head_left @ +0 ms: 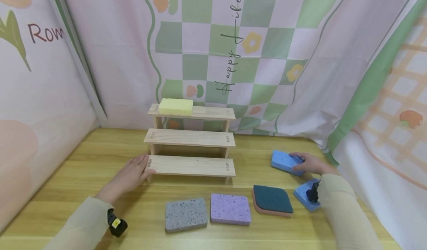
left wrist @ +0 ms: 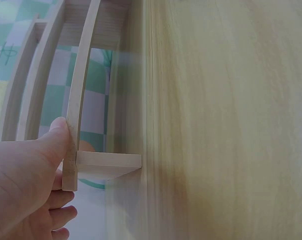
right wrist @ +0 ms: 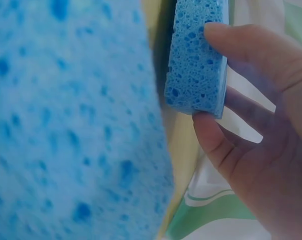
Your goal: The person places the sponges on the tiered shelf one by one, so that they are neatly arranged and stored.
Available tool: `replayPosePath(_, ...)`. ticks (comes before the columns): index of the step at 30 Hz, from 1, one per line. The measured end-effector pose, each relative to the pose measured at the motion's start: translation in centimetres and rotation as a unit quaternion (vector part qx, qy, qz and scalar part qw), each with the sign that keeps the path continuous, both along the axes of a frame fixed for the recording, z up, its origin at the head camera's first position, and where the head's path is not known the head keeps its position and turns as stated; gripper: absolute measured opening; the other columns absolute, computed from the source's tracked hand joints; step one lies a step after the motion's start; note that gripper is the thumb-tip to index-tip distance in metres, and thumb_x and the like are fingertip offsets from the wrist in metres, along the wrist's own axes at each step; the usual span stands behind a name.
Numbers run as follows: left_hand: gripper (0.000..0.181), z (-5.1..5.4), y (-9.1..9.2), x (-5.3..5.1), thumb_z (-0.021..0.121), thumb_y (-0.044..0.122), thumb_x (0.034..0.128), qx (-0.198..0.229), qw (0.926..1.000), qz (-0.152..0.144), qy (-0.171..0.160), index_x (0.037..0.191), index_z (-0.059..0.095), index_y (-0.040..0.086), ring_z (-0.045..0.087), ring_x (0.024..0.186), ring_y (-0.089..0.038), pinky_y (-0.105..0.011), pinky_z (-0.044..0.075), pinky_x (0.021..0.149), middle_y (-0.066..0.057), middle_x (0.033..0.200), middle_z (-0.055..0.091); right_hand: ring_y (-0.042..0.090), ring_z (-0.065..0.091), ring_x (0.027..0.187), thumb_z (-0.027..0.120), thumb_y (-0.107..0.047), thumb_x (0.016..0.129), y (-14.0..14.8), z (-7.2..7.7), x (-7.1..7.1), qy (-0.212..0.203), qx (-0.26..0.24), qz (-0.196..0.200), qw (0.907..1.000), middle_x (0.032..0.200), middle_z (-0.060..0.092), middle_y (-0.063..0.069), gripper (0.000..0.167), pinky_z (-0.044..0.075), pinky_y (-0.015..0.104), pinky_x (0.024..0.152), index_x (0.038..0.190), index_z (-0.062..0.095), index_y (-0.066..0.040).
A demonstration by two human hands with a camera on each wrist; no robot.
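Observation:
My left hand [head_left: 131, 170] grips the left end of the lowest step of a three-step wooden shelf [head_left: 190, 166]. In the left wrist view the thumb [left wrist: 58, 132] lies along that board, with the other fingers curled round its end. At the right, my right hand [head_left: 311, 163] holds a blue sponge [head_left: 282, 162] by its right end. The right wrist view shows the thumb and fingers on the edges of this blue sponge [right wrist: 196, 60]. A second blue sponge [head_left: 305, 194] lies nearer, partly hidden by the right wrist, and looms large in the right wrist view.
A yellow sponge [head_left: 175, 106] sits on the top step's left side. Along the front of the table [head_left: 140, 231] lie a grey sponge [head_left: 186, 215], a purple sponge [head_left: 230, 209] and a pink sponge with a dark green top [head_left: 272, 200]. Patterned curtains [head_left: 123, 57] stand behind and at both sides.

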State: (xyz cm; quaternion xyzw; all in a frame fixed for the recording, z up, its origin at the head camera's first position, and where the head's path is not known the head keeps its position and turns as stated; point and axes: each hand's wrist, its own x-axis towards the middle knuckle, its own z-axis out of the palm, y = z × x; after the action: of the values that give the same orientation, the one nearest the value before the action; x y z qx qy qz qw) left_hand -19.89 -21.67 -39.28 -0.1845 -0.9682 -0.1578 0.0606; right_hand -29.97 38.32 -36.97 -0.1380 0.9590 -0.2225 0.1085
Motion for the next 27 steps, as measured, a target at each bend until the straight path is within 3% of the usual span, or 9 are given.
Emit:
replayPosePath(8,0.065,0.0,0.0,0.0,0.043,0.035,0.098,0.003,1.0,0.002,-0.005,0.133,0.031,-0.017,0.025,0.128,-0.045,-0.056,0.018,0.104,-0.033,0.139,0.027,0.054,0.034,0.116,0.07,-0.023,0.081,-0.1,1.6,0.3,0.033,-0.018,0.018,0.9992,0.131,0.035,0.037,0.067,0.034,0.063,0.09,0.132,0.041,0.009)
replayPosePath(14,0.066,0.1,0.0,0.0,0.042,0.037,0.098,0.007,1.0,0.002,-0.006,0.133,0.031,-0.018,0.026,0.128,-0.046,-0.056,0.018,0.104,-0.033,0.139,0.027,0.055,0.03,0.117,0.068,-0.027,0.084,-0.2,3.2,0.2,0.028,-0.018,0.009,0.9994,0.133,0.03,0.038,0.069,0.031,0.065,0.09,0.135,0.038,0.007)
replayPosePath(27,0.068,0.1,0.1,0.0,0.04,0.039,0.0979,0.003,1.0,0.001,-0.008,0.133,0.031,-0.017,0.025,0.128,-0.046,-0.056,0.018,0.104,-0.033,0.139,0.027,0.052,0.033,0.117,0.067,-0.024,0.085,-2.3,6.5,0.2,0.09,-0.013,0.035,0.9952,0.133,0.033,0.036,0.065,0.031,0.063,0.092,0.135,0.038,0.006)
